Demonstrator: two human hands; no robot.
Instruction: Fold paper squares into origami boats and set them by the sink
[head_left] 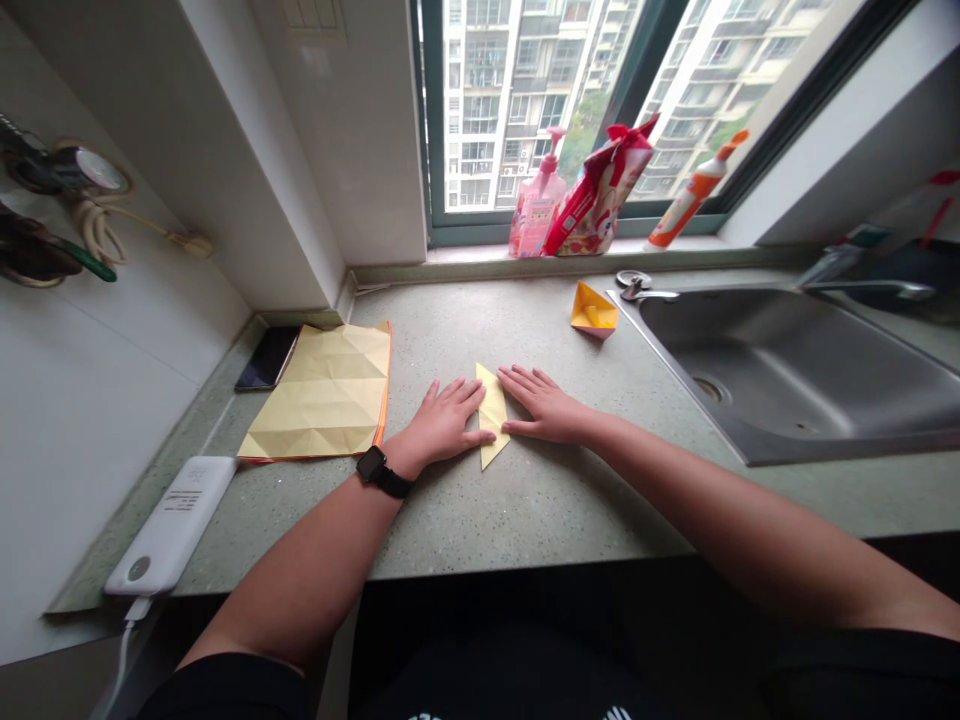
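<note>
A small piece of folded yellow paper (493, 408) with pointed ends lies flat on the counter. Along its left edge rests my left hand (448, 420), fingers stretched out and thumb on the paper's lower part. From the other side my right hand (546, 408) touches the right edge with fingertips and thumb, its fingers extended too. Neither hand is wrapped around anything. Further left, creased yellow sheets (322, 385) with orange edges lie spread out. A folded orange-yellow paper piece (594, 312) stands beyond my right hand, near the sink.
A steel sink (750, 455) with a tap (652, 293) is set into the counter (480, 530) on the right. At left lie a phone (266, 358) and a white power bank (174, 525) with a cable. A pink pump bottle (537, 215), red bag (604, 195) and orange bottle (690, 200) line the sill.
</note>
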